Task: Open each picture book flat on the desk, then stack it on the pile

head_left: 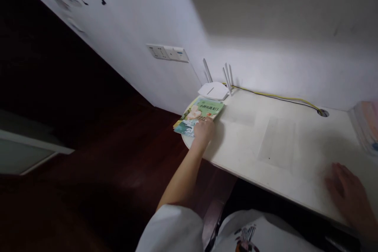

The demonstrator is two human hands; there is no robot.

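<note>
My left hand (204, 129) is on the lower right part of a thin picture book (208, 105) with a green cover, black Chinese characters and blue waves. Its fingers are bent against the cover. A yellow edge under the book shows at least one more book beneath it. The books lie at the rounded left end of the white desk (245, 141), slightly over its edge. My right hand (350, 193) rests near the desk's front edge at the far right, with thumb and fingers apart and nothing visible in it; it is slightly blurred.
Behind the books stands a white router (213, 90) with upright antennas. A yellow cable (277, 96) and a black one run along the wall to a desk hole (323, 113). A clear plastic sheet (277, 141) lies mid-desk. Blurred stacked items (366, 126) sit at right. Wall sockets (167, 52) are above.
</note>
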